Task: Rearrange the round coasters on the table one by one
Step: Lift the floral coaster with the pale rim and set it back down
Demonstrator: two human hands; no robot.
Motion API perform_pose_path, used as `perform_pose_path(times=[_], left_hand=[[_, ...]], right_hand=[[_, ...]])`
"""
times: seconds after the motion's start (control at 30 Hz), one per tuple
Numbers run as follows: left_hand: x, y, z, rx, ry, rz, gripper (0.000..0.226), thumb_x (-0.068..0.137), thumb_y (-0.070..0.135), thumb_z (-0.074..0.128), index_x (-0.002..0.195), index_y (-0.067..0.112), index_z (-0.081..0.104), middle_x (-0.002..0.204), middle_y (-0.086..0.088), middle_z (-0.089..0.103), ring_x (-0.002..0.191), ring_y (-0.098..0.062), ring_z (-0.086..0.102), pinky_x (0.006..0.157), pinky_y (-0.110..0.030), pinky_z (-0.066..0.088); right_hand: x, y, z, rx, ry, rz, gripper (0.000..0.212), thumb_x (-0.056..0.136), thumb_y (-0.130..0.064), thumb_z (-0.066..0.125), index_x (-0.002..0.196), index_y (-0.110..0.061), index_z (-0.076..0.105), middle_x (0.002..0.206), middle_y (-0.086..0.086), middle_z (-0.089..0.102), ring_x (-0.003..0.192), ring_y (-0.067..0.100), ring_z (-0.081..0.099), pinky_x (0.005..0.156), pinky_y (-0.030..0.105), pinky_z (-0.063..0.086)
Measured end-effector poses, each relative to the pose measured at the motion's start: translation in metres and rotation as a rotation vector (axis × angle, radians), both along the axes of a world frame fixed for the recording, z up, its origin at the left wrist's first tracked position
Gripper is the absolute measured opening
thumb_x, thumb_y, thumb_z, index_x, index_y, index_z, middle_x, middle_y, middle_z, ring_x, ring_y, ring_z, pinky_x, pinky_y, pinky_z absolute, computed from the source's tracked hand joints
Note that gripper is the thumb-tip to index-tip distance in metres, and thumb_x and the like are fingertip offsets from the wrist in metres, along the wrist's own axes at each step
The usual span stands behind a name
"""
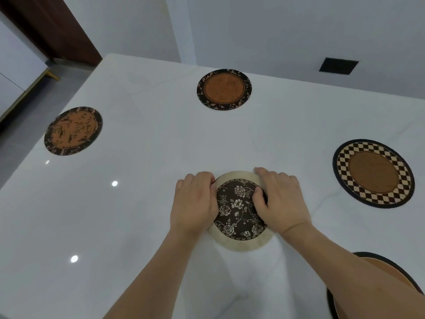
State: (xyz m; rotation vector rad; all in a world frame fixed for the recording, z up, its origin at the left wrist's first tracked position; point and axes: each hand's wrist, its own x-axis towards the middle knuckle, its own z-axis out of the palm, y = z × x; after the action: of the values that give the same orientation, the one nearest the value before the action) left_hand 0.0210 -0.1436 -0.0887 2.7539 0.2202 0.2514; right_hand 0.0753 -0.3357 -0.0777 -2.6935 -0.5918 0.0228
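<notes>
A round coaster with a dark floral centre and a pale rim [239, 215] lies on the white table [149, 203] in front of me. My left hand [194, 201] grips its left edge and my right hand [278, 199] grips its right edge, thumbs on the dark centre. Other round coasters lie apart: an orange one with a dark rim [73, 131] at the far left, an orange one with a leaf border [224, 89] at the back centre, a checkered one [373, 172] at the right, and an orange one [386, 272] at the near right, partly hidden by my right forearm.
The table's left edge [46, 162] drops to a grey floor. White walls stand behind the table, with a dark wooden door frame [57, 31] at the back left and a black rectangular opening [338, 65] at the back right.
</notes>
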Motion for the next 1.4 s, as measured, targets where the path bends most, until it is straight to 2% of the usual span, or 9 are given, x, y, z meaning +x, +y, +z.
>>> perform_pose_path(times=[0.2, 0.47, 0.63, 0.73, 0.83, 0.97, 1.27, 1.33, 1.4], left_hand=[[0.001, -0.001, 0.003, -0.023, 0.003, -0.005, 0.017, 0.094, 0.025, 0.043, 0.101, 0.019, 0.057, 0.092, 0.007, 0.062, 0.081, -0.020, 0.049, 0.083, -0.038, 0.038], [-0.018, -0.003, 0.020, -0.274, 0.003, 0.013, 0.029, 0.094, 0.019, 0.047, 0.121, 0.016, 0.057, 0.105, -0.001, 0.061, 0.097, -0.022, 0.056, 0.092, -0.037, 0.039], [-0.052, 0.026, 0.050, -0.447, -0.260, 0.177, 0.015, 0.098, 0.020, 0.046, 0.106, 0.019, 0.058, 0.101, 0.005, 0.049, 0.087, -0.005, 0.052, 0.077, -0.020, 0.042], [-0.088, 0.059, 0.069, -0.501, -0.502, 0.295, 0.015, 0.095, 0.009, 0.047, 0.102, 0.020, 0.054, 0.106, 0.007, 0.046, 0.097, -0.002, 0.051, 0.081, -0.010, 0.039], [-0.141, 0.093, 0.060, -0.422, -0.550, 0.314, 0.029, 0.082, -0.006, 0.042, 0.097, 0.015, 0.055, 0.113, 0.009, 0.050, 0.108, -0.008, 0.051, 0.088, -0.013, 0.039], [-0.199, 0.118, 0.015, -0.271, -0.204, 0.280, 0.031, 0.076, -0.015, 0.043, 0.083, 0.010, 0.059, 0.121, 0.004, 0.059, 0.112, -0.023, 0.056, 0.094, -0.031, 0.042], [-0.197, 0.128, 0.005, -0.334, -0.130, 0.240, 0.028, 0.084, -0.002, 0.053, 0.099, 0.020, 0.060, 0.112, 0.008, 0.065, 0.117, -0.014, 0.054, 0.110, -0.037, 0.034], [-0.196, 0.128, 0.017, -0.616, -0.165, 0.349, 0.015, 0.095, 0.016, 0.054, 0.095, 0.030, 0.060, 0.088, 0.011, 0.069, 0.096, -0.005, 0.061, 0.105, -0.034, 0.039], [-0.189, 0.137, 0.030, -0.856, -0.278, 0.478, 0.013, 0.097, 0.032, 0.050, 0.088, 0.032, 0.059, 0.065, 0.009, 0.064, 0.063, -0.007, 0.057, 0.070, -0.021, 0.047]], right_hand=[[0.003, -0.002, -0.005, 0.047, -0.003, -0.041, 0.021, 0.084, -0.030, 0.044, 0.094, -0.013, 0.053, 0.065, 0.002, 0.052, 0.065, 0.025, 0.047, 0.080, 0.036, 0.033], [-0.005, -0.006, -0.003, 0.323, 0.072, -0.050, 0.016, 0.086, -0.030, 0.048, 0.096, -0.018, 0.051, 0.083, -0.002, 0.058, 0.075, 0.019, 0.052, 0.080, 0.031, 0.034], [-0.029, 0.054, 0.036, 0.700, 0.116, -0.048, 0.015, 0.094, -0.027, 0.047, 0.097, -0.039, 0.040, 0.090, -0.013, 0.055, 0.080, 0.003, 0.054, 0.069, 0.025, 0.043], [-0.056, 0.102, 0.061, 0.778, -0.002, 0.167, 0.014, 0.094, -0.016, 0.046, 0.100, -0.029, 0.046, 0.093, -0.010, 0.053, 0.084, 0.006, 0.053, 0.069, 0.019, 0.041], [-0.092, 0.127, 0.055, 0.718, -0.112, 0.455, 0.021, 0.080, 0.002, 0.052, 0.096, -0.012, 0.054, 0.096, -0.002, 0.057, 0.088, 0.018, 0.055, 0.076, 0.026, 0.042], [-0.137, 0.123, 0.004, 0.311, -0.086, 0.697, 0.018, 0.077, 0.003, 0.057, 0.092, -0.006, 0.062, 0.105, 0.006, 0.063, 0.100, 0.024, 0.057, 0.089, 0.038, 0.044], [-0.139, 0.125, -0.011, 0.316, -0.006, 0.552, 0.026, 0.080, 0.005, 0.053, 0.100, -0.010, 0.061, 0.106, 0.003, 0.065, 0.099, 0.023, 0.059, 0.091, 0.037, 0.046], [-0.139, 0.128, -0.001, 0.431, 0.070, 0.386, 0.023, 0.087, -0.004, 0.052, 0.103, -0.020, 0.059, 0.098, -0.007, 0.065, 0.089, 0.013, 0.060, 0.081, 0.033, 0.049], [-0.135, 0.145, 0.013, 0.582, 0.154, 0.241, 0.015, 0.095, -0.022, 0.046, 0.101, -0.035, 0.051, 0.092, -0.017, 0.061, 0.082, 0.006, 0.059, 0.071, 0.020, 0.046]])
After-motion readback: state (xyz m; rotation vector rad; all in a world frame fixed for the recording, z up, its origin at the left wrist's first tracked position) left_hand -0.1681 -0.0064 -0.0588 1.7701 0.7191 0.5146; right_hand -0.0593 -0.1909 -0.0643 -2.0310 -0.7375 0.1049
